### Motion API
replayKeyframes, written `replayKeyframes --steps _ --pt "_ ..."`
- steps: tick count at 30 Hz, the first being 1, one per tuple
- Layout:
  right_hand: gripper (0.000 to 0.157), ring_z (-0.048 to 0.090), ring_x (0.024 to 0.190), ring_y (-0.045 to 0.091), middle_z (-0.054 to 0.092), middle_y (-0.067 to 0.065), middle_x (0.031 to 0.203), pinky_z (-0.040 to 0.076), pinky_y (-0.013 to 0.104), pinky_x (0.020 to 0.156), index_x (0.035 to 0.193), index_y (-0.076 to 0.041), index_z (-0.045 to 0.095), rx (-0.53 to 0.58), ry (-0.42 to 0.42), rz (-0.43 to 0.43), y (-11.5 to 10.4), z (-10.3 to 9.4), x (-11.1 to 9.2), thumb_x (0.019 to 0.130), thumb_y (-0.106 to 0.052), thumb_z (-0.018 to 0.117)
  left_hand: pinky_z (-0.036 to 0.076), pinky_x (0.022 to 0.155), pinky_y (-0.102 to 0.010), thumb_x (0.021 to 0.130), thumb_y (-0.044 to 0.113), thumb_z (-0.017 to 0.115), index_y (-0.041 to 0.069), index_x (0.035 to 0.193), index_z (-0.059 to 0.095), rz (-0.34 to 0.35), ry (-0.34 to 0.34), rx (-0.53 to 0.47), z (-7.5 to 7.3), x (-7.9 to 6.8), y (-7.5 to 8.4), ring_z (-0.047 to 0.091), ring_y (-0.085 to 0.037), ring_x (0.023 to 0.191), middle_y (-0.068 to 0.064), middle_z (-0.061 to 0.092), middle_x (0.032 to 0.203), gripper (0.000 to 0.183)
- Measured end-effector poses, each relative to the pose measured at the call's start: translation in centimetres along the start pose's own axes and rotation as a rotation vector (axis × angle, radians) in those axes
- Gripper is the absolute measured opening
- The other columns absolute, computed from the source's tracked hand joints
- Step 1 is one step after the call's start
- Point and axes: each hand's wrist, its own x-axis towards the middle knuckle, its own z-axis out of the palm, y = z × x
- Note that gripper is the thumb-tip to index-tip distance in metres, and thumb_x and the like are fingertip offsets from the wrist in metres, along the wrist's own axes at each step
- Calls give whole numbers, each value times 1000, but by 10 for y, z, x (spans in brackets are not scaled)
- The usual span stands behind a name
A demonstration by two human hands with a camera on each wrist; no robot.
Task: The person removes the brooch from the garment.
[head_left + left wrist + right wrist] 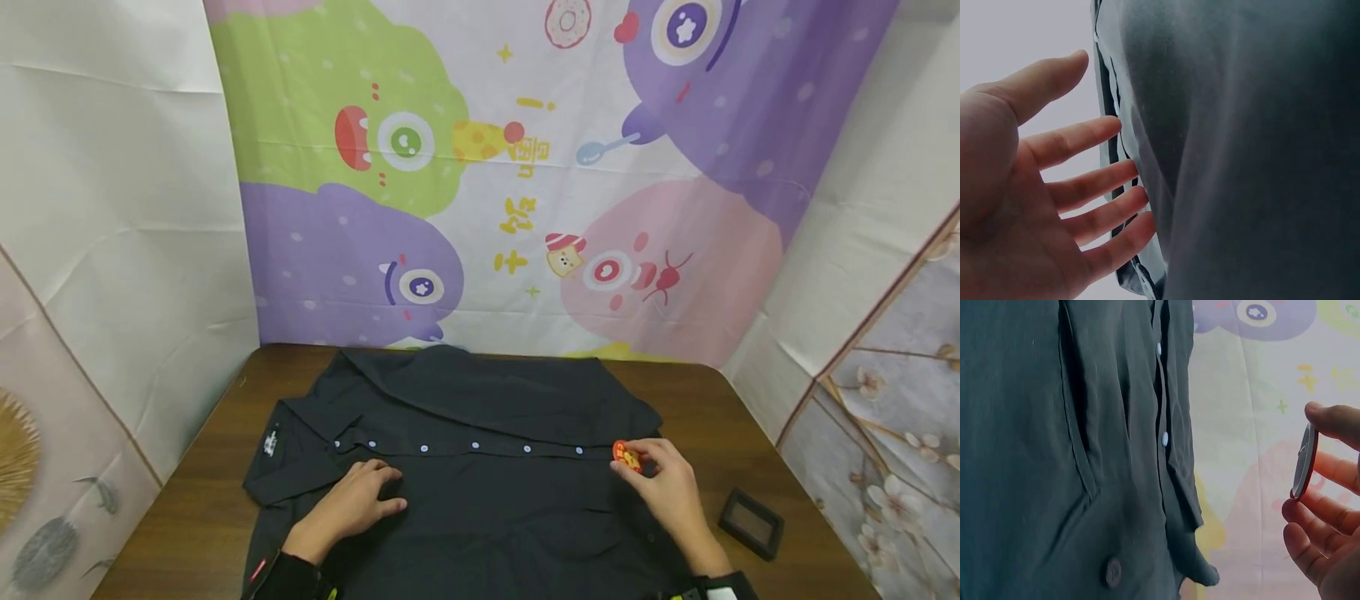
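Observation:
A black button-up shirt (480, 500) lies spread out, its row of pale buttons running across it. My right hand (669, 483) pinches a round red-and-yellow pin badge (625, 456) between thumb and fingers, above the shirt's right part. Seen edge-on in the right wrist view, the badge (1305, 461) has a grey metallic back with a small fitting on it. My left hand (352, 504) is over the shirt's left part below the buttons, holding nothing. Its fingers are spread and nearly straight in the left wrist view, with the fingertips (1110, 127) overlapping the fabric.
Right of the shirt, a small black rectangular frame or case (752, 523) lies on the brown wooden table (191, 500). A cartoon-print cloth (517, 275) hangs behind the table's back edge. Pale cloth walls (127, 208) stand on both sides.

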Motion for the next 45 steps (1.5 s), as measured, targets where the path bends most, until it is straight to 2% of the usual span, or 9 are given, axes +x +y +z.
replayKeyframes --steps 13,19,21,26,31,36,41,45 --pt "33 65 80 26 68 10 95 47 20 62 96 -5 74 -57 0 77 17 -21 -6 67 -13 89 43 99 -55 86 34 73 8 119 66 -14 4 14 0 1 1 53 -35 117 -13 62 122 43" --pt "35 63 76 13 68 11 96 51 18 62 99 -5 74 -70 2 108 25 -29 -8 68 -14 88 43 100 -55 86 34 73 8 119 66 -24 -7 11 0 2 2 53 -34 118 -13 62 123 43" --pt "34 62 75 8 68 11 96 50 13 63 99 -5 74 -64 3 120 28 -32 -9 69 -14 88 43 100 -56 86 35 73 7 120 66 -22 -10 12 0 2 2 53 -35 119 -14 61 123 44" --pt "33 62 76 7 68 13 98 42 3 64 100 -5 74 -67 5 158 35 -41 -12 72 -17 87 43 100 -55 86 34 73 7 120 66 -15 -6 18 0 2 2 53 -35 118 -13 61 123 44" --pt "33 57 76 -3 68 14 97 42 3 63 99 -5 74 -76 36 176 39 -50 -10 71 -16 87 43 100 -56 86 34 73 7 120 66 -7 1 26 -1 2 1 53 -36 118 -14 61 123 43" --pt "33 53 76 -9 68 15 98 41 9 62 99 -5 74 -95 37 181 45 -54 -7 72 -18 87 43 100 -56 86 33 73 7 120 66 -13 5 22 -3 6 0 52 -36 120 -14 61 124 43" --pt "34 48 74 -15 68 15 96 38 9 61 99 -4 74 -120 35 220 55 -58 -15 72 -19 87 42 101 -56 86 34 73 7 120 66 -10 -4 -2 -2 6 1 52 -37 120 -14 61 123 44" --pt "35 48 71 -13 68 16 96 39 11 59 100 -3 73 -132 21 247 63 -59 -24 72 -20 87 42 101 -56 85 35 74 8 118 66 -16 -12 -4 0 3 -2 53 -37 120 -13 62 123 44"
